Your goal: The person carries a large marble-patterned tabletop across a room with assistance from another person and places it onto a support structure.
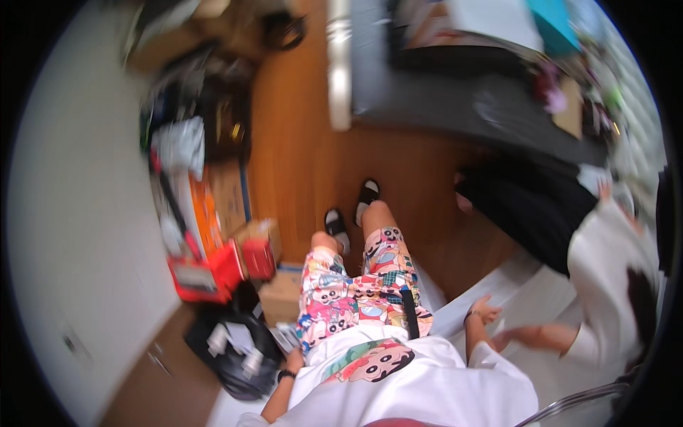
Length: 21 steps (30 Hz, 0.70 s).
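Observation:
Beside the left hip of the patterned shorts [368, 307], my left hand [294, 360] hangs down, with a black watch at its wrist. A pale flat item with printing [286, 338] is just above it; whether the hand grips it is unclear. My right hand [485, 309] is held out to the right, fingers partly spread, nothing visible in it. Very near its wrist is a blurred hand [501, 339] of another person, in a white top [603, 256] and black lower garment; contact cannot be told. That person's other hand is by a whitish item [592, 179].
A black bag [235, 352] with papers on it, cardboard boxes [283, 299] and a red container [205, 275] stand at the left by a wall. A dark table [437, 101] holding boxes is at the upper right. Wooden floor [299, 160] lies ahead.

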Each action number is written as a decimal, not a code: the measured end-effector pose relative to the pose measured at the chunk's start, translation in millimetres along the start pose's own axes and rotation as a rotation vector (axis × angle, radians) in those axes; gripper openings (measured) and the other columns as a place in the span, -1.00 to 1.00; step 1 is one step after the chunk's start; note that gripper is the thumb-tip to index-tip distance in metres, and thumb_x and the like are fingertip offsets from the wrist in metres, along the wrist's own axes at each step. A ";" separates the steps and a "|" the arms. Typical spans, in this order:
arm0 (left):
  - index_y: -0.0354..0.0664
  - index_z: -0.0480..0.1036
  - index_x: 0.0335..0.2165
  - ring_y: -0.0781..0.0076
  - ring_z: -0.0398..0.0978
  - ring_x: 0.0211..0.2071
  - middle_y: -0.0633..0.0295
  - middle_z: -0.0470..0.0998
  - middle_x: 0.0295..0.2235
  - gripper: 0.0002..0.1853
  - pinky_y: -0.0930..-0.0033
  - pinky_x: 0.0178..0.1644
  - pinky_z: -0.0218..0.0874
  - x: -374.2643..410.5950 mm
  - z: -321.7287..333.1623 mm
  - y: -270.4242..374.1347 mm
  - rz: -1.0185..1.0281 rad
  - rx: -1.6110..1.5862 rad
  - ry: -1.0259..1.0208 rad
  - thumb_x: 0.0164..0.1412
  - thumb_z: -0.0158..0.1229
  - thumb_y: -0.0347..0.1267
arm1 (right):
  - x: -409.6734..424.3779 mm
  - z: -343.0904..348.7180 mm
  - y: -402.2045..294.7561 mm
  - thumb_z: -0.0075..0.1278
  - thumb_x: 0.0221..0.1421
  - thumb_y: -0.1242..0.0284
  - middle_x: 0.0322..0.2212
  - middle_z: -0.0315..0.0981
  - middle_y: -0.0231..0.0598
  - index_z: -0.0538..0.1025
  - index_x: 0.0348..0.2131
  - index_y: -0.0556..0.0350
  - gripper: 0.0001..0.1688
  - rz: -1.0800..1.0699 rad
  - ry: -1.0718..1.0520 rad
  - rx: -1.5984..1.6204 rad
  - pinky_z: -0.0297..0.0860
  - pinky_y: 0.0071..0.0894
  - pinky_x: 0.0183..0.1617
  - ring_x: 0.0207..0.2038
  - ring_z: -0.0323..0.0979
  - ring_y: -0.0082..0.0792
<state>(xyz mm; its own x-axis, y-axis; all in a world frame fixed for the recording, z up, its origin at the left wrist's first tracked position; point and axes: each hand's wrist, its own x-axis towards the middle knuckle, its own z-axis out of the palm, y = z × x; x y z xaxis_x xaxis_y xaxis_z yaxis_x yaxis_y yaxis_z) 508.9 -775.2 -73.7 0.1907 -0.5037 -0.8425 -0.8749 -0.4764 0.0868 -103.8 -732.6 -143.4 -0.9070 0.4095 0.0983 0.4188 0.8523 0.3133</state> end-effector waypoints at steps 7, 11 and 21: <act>-0.13 0.32 -0.40 0.56 0.30 -0.70 0.31 0.35 -0.68 -0.92 0.54 -0.63 0.17 156.0 -240.9 373.0 0.379 -0.594 -0.095 0.20 -0.04 -0.36 | -58.5 -36.4 31.5 -0.02 0.06 0.10 0.08 0.18 0.32 0.23 0.15 0.22 -0.20 0.196 -0.534 0.682 0.01 0.17 0.23 0.18 0.13 0.11; -0.24 0.33 -0.47 0.45 0.31 -0.74 0.21 0.39 -0.67 -0.81 0.49 -0.69 0.15 198.4 -242.8 461.7 0.637 -0.012 -0.455 0.21 -0.04 -0.36 | -117.5 -67.3 5.7 0.00 -0.01 0.20 -0.67 0.30 -0.33 0.41 -0.47 0.04 -0.71 0.528 -1.015 1.135 0.40 -0.37 -0.56 -0.62 0.39 -0.42; -0.22 0.23 -0.48 0.39 0.29 -0.74 0.21 0.33 -0.67 -0.83 0.46 -0.76 0.02 277.7 -178.6 729.6 0.327 0.551 -0.927 0.16 -0.05 -0.35 | -446.0 -46.1 33.3 -0.14 0.03 0.12 -0.41 0.52 -0.06 0.54 -0.36 0.09 -0.56 0.875 -0.489 1.159 0.38 -0.19 -0.21 -0.32 0.47 -0.05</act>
<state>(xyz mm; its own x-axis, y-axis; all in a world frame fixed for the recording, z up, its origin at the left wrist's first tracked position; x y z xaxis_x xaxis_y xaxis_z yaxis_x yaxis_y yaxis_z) 3.0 -1391.4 -149.4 -0.2876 0.2927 -0.9119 -0.9432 0.0788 0.3228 312.6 -901.8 -133.2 -0.3597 0.7685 -0.5291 0.8108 -0.0231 -0.5849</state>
